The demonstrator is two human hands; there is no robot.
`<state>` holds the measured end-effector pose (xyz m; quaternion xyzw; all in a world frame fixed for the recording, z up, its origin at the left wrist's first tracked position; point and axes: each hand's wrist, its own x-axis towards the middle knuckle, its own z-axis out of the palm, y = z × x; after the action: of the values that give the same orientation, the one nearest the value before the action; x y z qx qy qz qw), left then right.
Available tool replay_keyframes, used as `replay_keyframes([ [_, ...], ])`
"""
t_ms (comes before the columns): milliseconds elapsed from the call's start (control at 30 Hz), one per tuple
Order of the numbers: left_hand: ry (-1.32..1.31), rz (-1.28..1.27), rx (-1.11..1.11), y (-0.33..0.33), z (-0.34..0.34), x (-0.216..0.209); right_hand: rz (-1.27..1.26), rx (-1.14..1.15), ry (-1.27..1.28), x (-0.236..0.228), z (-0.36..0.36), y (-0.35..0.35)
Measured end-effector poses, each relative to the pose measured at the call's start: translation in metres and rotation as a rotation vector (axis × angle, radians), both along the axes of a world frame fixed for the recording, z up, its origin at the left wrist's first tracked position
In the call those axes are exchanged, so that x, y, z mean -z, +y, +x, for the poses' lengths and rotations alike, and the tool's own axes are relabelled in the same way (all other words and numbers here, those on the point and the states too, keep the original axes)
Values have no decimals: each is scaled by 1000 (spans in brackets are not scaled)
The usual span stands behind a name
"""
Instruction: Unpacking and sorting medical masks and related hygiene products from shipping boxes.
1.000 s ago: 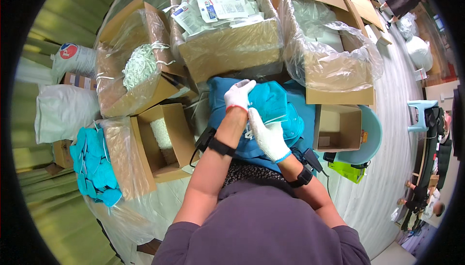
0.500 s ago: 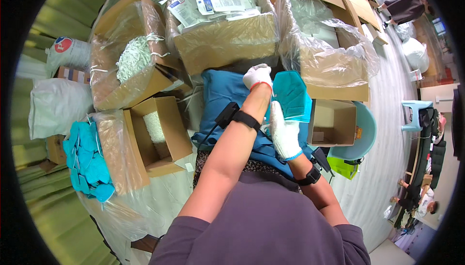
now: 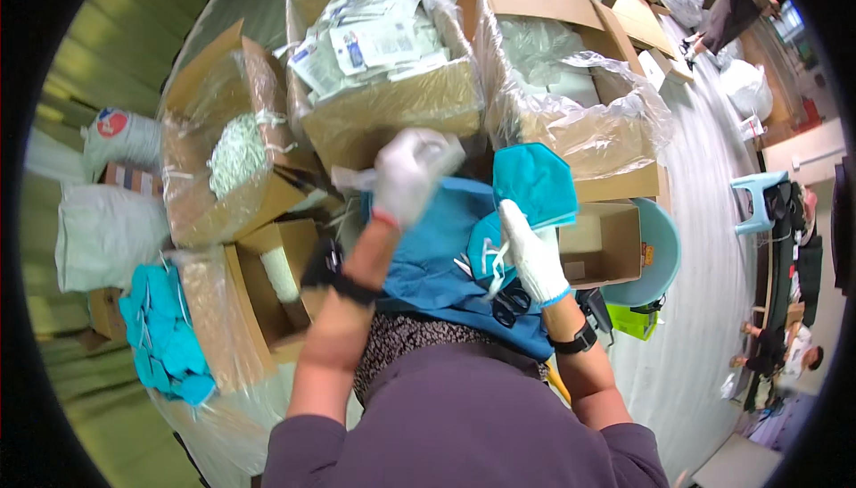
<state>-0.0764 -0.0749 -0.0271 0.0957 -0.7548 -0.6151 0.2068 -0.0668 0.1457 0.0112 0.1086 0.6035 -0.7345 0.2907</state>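
Note:
My left hand (image 3: 408,176), in a white glove, is raised and blurred in front of a cardboard box of white packets (image 3: 383,42). A pale scrap seems to stick out to its left; its grip is unclear. My right hand (image 3: 532,254), also gloved, holds up a folded teal fabric piece (image 3: 535,183) with white strings hanging below it. Under both hands lies a blue cloth (image 3: 428,256) across my lap. Black scissors (image 3: 510,302) rest on the cloth by my right wrist.
A plastic-lined box (image 3: 571,69) stands at the back right, and a box of white bits (image 3: 227,153) at the left. Two small open boxes (image 3: 276,283) (image 3: 608,243) flank the cloth. A teal pile (image 3: 165,336), a pale blue basin (image 3: 662,260), a stool (image 3: 758,202) and seated people (image 3: 785,354) surround them.
My left hand has swung left and down from the packet box's front, now blurred. My right hand has lifted the teal piece higher, and the view has shifted closer.

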Motion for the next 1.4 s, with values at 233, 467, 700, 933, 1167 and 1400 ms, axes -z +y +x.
replay_keyframes([
  [233, -110, 504, 5, 82, 46, -18, 1128, -528, 1151, 4, 14, -29],
  [467, -387, 936, 405, 29, 50, -30, 212, -254, 389, -14, -9, 23],
  [700, -471, 588, 228, 63, 36, -11, 255, -238, 1188, 11, -7, -10],
  [933, -462, 837, -335, 53, -16, 42, 513, -174, 1160, 15, 16, -44],
  [1167, -517, 1354, -454, 65, -55, 60, 483, -81, 1143, 18, 21, -20],
  [1400, -392, 31, -288, 66, -61, 95, 466, -55, 994, -9, 36, -9],
])
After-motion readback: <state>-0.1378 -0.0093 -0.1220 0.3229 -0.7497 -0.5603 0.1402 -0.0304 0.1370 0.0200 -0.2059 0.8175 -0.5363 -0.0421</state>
